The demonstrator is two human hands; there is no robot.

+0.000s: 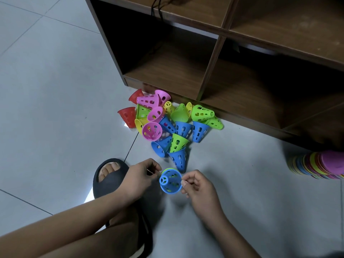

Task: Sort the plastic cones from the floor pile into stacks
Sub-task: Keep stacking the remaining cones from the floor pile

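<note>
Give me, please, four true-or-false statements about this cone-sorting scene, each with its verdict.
1. The left hand and the right hand both pinch the blue cone. True.
2. The cone pile lies inside the shelf unit. False: it lies on the floor in front of it.
3. The pile includes a red cone. True.
4. The slipper is white. False: it is black.

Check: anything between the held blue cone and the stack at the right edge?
Nothing visible. Left hand and right hand pinch the blue cone; only bare floor lies between it and the multicoloured stack. The loose pile sits back, off that line.
</note>
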